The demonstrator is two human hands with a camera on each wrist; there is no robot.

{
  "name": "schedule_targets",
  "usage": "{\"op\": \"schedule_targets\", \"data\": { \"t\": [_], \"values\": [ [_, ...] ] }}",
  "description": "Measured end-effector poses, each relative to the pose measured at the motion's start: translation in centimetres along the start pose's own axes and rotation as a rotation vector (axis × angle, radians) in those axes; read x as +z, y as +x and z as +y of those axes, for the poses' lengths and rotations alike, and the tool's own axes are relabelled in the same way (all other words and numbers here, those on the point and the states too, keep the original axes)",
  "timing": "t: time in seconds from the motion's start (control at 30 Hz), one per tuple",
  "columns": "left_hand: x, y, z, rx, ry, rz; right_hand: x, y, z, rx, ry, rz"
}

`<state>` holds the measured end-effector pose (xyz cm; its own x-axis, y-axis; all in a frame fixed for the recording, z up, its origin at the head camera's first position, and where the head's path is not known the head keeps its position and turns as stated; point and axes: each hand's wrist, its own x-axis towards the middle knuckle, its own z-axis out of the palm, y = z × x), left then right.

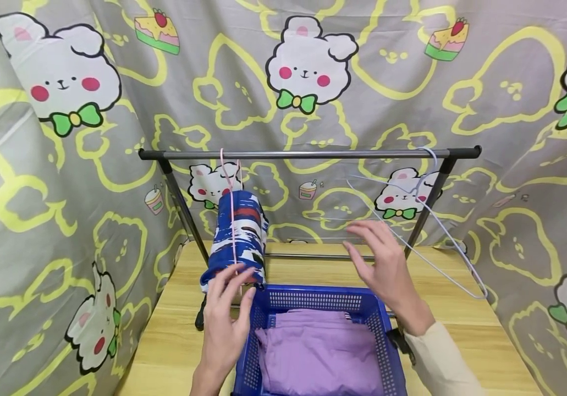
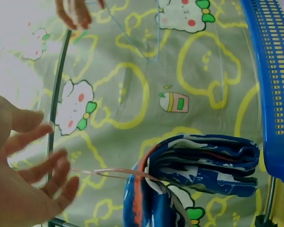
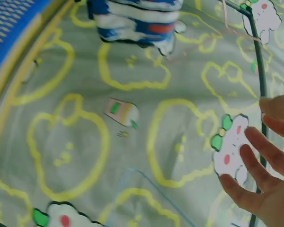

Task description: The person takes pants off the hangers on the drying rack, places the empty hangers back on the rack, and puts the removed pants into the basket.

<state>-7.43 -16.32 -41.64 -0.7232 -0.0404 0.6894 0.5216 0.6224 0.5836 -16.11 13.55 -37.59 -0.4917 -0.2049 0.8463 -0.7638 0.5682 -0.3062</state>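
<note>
My left hand (image 1: 224, 322) is raised with loosely bent fingers in front of a folded blue, white and red patterned garment (image 1: 249, 236). That garment hangs over a pink hanger (image 1: 232, 217) hooked on the rack's rail (image 1: 303, 155). In the left wrist view the fingers stand apart from the pink hanger, holding nothing. My right hand (image 1: 383, 267) is in the air over the basket's far right corner, fingers spread and holding nothing. Beside it, a bare pale blue hanger (image 1: 416, 191) hangs at the rail's right end.
A blue plastic basket (image 1: 313, 289) stands on the wooden table (image 1: 164, 341) in front of the rack. Folded purple cloth (image 1: 320, 355) lies inside it. Rack posts (image 1: 181, 203) rise on both sides. A patterned grey curtain (image 1: 243, 33) encloses the back and sides.
</note>
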Motion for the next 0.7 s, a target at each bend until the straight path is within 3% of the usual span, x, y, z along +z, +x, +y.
{"op": "schedule_targets", "data": {
  "t": [0.13, 0.3, 0.47, 0.7],
  "values": [
    [0.1, 0.5, -0.4, -0.143, -0.037, 0.036, -0.5, 3.5, 0.5, -0.058, -0.049, 0.096],
    [0.4, 0.9, -1.4, -0.279, -0.188, 0.045, -0.9, 7.2, 1.2, -0.098, -0.149, 0.121],
    [1.1, 1.4, -2.5, -0.372, -0.305, 0.008, -1.1, 9.7, 2.0, -0.117, -0.245, 0.121],
    [1.7, 2.3, -4.0, -0.458, -0.516, -0.006, -0.9, 11.8, 3.2, -0.076, -0.265, 0.114]
  ]
}}
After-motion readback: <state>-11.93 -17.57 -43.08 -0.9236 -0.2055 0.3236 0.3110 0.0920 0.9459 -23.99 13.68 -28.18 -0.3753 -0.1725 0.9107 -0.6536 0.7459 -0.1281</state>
